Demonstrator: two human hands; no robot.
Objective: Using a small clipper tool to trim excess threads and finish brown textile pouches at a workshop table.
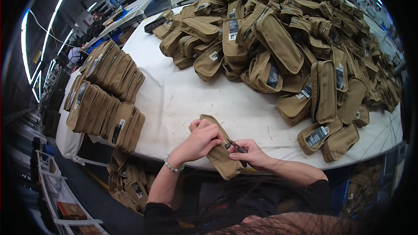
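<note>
Holding tan zippered pouch (220, 150), long, narrow, tilted, small snips (235, 146) at edge

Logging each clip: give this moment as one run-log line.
left hand: grips tan fabric zip pouch | right hand: small dark snips at pouch | white table: loose pouch heap, stacked pouches

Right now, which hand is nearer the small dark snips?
Right. The right hand holds the snips in its fingers; the left hand grips the tan pouch just left of them.
</note>
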